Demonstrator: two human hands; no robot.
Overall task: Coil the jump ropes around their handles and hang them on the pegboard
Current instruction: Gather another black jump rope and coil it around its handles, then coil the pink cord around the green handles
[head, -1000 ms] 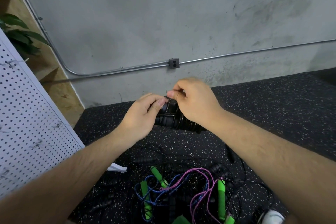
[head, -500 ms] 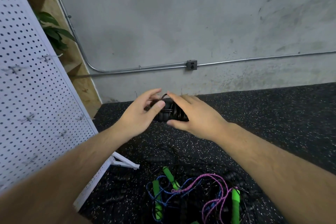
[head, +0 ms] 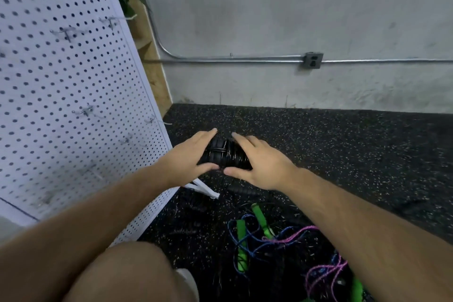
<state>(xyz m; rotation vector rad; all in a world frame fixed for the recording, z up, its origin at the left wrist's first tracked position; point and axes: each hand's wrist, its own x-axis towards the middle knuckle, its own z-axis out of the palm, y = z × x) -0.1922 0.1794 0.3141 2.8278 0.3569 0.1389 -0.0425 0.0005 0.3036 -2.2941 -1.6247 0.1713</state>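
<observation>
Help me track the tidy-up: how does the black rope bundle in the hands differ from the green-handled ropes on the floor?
The black jump rope bundle is gripped between the left hand and right hand; the green-handled jump ropes lie on the speckled floor. Its cord is wound tight; their blue and pink cords sprawl tangled. Neither hangs on the white pegboard yet.

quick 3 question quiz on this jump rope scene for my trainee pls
1. What do the left hand and right hand hold between them? A) a green handle B) the coiled black jump rope C) a metal hook
2. True or false: a rope already hangs on the part of the white pegboard in view.
3. Fill in: the blue and pink ropes on the floor have ___ handles.
Key: 1 B; 2 false; 3 green.
</observation>
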